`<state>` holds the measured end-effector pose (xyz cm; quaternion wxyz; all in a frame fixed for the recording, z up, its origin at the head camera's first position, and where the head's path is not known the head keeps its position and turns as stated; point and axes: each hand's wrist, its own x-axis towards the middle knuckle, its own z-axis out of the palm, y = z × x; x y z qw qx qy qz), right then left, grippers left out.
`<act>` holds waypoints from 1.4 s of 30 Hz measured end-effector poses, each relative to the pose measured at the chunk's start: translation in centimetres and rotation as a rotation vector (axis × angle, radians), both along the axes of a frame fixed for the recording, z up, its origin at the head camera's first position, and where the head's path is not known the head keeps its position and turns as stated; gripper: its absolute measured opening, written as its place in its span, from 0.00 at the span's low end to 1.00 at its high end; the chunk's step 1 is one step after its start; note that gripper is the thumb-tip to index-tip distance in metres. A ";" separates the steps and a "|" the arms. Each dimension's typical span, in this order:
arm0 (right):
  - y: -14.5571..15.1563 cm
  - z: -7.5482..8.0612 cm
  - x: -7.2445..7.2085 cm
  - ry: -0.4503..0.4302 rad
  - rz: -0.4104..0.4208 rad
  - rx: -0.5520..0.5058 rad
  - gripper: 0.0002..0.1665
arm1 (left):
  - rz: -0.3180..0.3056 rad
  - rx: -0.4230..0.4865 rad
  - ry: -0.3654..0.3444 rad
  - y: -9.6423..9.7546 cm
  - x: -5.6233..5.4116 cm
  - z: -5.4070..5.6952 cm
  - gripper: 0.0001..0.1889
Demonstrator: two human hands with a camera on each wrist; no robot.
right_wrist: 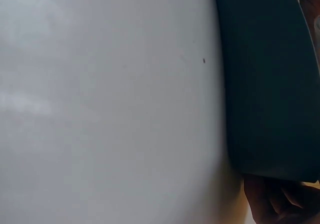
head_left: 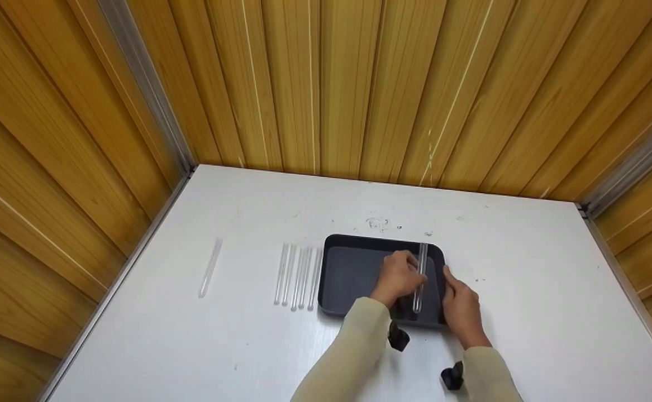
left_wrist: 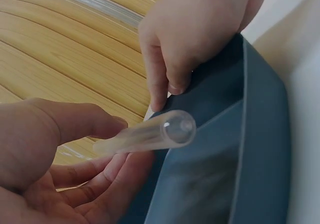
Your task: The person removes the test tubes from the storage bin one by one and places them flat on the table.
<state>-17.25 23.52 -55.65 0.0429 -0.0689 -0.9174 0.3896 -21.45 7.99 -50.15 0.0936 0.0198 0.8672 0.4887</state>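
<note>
A clear test tube (left_wrist: 150,134) is pinched between the thumb and fingers of my left hand (head_left: 399,276). It is held over the right part of a dark rectangular tray (head_left: 353,279), its rounded end toward me. In the left wrist view the thumb lies on top of the tube and the fingers beneath. My right hand (head_left: 462,307) grips the tray's right wall at the rim; the right wrist view shows its curled fingers (right_wrist: 272,204) against the tray's end. Just left of the tray, several more test tubes (head_left: 298,276) lie side by side on the table.
A single test tube (head_left: 210,268) lies apart on the left of the white table (head_left: 152,335). Wood-patterned panels (head_left: 348,84) rise behind the table and along both sides. Small dark marks (head_left: 377,223) spot the surface behind the tray.
</note>
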 end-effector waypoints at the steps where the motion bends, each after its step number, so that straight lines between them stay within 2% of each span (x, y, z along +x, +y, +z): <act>1: 0.0 0.0 0.0 0.003 0.000 0.004 0.26 | -0.005 0.005 0.007 -0.1 0.0 0.1 0.12; 8: 0.0 -0.2 -0.2 0.028 0.001 0.020 0.26 | 0.003 0.018 0.001 -0.8 0.0 0.4 0.12; 20: 0.2 0.2 0.1 -0.038 0.008 -0.010 0.27 | 0.005 0.025 0.085 -2.1 0.3 1.0 0.11; 35: 0.1 -0.1 0.1 -0.035 0.019 -0.029 0.27 | 0.017 0.074 0.081 -3.5 0.5 1.4 0.10; 42: 0.0 -0.2 0.0 -0.021 0.019 -0.031 0.27 | 0.020 0.066 0.099 -4.4 0.6 1.5 0.10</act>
